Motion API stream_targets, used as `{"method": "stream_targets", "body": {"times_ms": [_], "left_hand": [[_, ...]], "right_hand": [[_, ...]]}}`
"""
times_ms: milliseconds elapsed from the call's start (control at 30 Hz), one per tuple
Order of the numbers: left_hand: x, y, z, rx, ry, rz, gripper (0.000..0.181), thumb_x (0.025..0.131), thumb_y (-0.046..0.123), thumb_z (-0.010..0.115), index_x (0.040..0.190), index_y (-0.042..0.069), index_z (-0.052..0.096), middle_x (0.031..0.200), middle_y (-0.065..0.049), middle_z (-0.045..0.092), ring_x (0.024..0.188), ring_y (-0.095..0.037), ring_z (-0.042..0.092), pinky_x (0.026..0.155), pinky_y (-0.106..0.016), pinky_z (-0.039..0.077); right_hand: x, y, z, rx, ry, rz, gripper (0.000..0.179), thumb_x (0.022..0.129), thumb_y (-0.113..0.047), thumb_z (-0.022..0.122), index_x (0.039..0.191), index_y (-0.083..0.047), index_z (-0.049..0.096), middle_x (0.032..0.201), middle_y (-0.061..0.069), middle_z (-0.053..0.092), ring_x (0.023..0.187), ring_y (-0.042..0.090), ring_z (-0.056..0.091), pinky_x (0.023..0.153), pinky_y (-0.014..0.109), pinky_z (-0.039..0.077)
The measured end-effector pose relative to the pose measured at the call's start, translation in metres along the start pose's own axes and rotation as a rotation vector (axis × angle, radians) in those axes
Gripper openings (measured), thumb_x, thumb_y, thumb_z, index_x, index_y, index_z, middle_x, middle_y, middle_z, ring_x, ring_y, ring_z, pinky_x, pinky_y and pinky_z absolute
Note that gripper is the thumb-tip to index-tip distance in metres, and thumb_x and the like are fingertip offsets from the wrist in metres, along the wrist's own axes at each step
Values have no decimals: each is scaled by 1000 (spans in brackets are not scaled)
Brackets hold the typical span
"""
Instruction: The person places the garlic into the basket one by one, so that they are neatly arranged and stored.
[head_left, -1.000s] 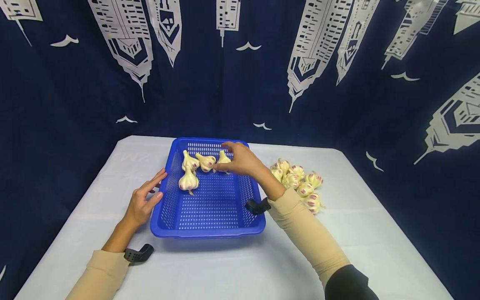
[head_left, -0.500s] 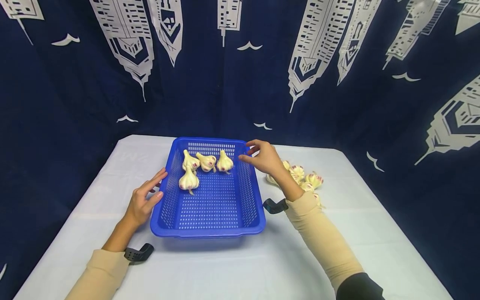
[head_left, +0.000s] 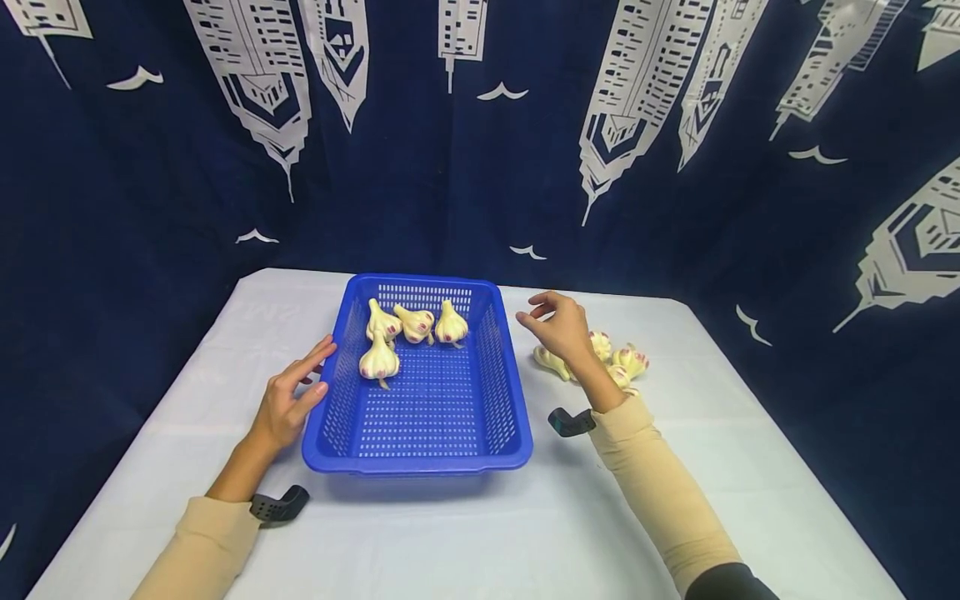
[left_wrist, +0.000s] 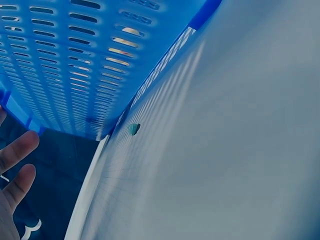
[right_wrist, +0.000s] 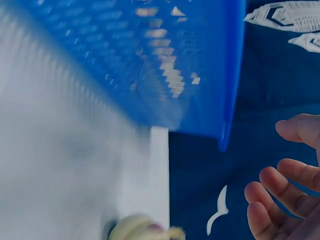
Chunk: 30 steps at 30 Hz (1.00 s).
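Note:
A blue perforated plastic basket [head_left: 416,463] stands on the white table. Several garlic bulbs [head_left: 452,325] lie in its far part, most in a row, one bulb [head_left: 379,362] nearer the front. My left hand [head_left: 288,402] rests its extended fingertips at the basket's left rim. In the left wrist view, fingers [left_wrist: 20,150] show beside the slotted wall. Off the right rim, my right hand [head_left: 564,332] hovers with loosely bent fingers, holding nothing. More garlic bulbs [head_left: 628,361] lie under and beyond that wrist, partly hidden by it. One bulb [right_wrist: 142,231] peeks in at the right wrist view's bottom.
The white tabletop [head_left: 450,542] extends around the basket, its far edge close behind it. Beyond hangs a dark blue curtain [head_left: 420,183] with white building prints. A small greenish fleck [left_wrist: 133,129] appears beside the basket wall in the left wrist view.
My right hand has let go of a garlic bulb in the basket's far right part and moved right, out over the rim toward the pile. My left hand has stayed at the left rim.

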<state>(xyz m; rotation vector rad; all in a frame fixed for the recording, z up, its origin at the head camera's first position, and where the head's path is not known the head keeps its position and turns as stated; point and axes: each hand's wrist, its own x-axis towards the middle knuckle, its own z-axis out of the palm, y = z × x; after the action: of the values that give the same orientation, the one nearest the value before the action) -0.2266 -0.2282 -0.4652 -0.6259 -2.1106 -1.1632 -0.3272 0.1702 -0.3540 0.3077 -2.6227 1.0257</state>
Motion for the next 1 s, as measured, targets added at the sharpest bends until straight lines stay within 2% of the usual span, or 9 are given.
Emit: {"method": "stream_targets", "body": {"times_ms": [67,200,433,667,900,1000], "left_hand": [[0,0,0,1,3,0,53,84,9,53,136,1,58,144,-13,52,97,-14,58,74,-25,42],[1,-1,-1,-1,-1,-3,53,84,9,53,137,1,58,145,-12,52,97,-14,58,75,-23,41],[-1,-1,-1,-8,2,3,53,83,9,53,136,0,58,144,-13,53,95,-13,58,74,-21,41],[-2,-2,0,-17,0,2,54,84,9,53,137,2,58,144,-13,52,97,-13,59,74,-22,42],[0,-1,-1,-18,2,11,53,84,9,53,136,1,58,144,-13,53,96,-15,59,72,-32,44],[0,0,-1,-19,4,20,53,84,9,53,135,0,58,143,-14,53,95,-15,59,72,-32,44]], "right_hand": [[1,8,-1,-17,-4,17,40,85,-26,74,113,2,68,100,17,71,84,31,70,71,39,54],[1,27,-2,-89,-25,58,43,86,-28,73,115,2,67,110,21,68,96,35,65,83,46,50],[-5,51,-1,-158,-136,139,50,84,-27,74,121,5,63,119,26,64,112,42,57,94,53,44],[-9,58,4,-184,-210,191,50,84,-26,76,122,4,64,119,25,64,109,39,59,94,50,46],[-8,62,6,-211,-202,164,52,82,-23,77,124,5,63,117,28,64,108,41,59,93,51,46],[-7,65,7,-232,-204,149,53,82,-21,77,124,7,62,119,29,63,110,41,58,94,52,45]]}}
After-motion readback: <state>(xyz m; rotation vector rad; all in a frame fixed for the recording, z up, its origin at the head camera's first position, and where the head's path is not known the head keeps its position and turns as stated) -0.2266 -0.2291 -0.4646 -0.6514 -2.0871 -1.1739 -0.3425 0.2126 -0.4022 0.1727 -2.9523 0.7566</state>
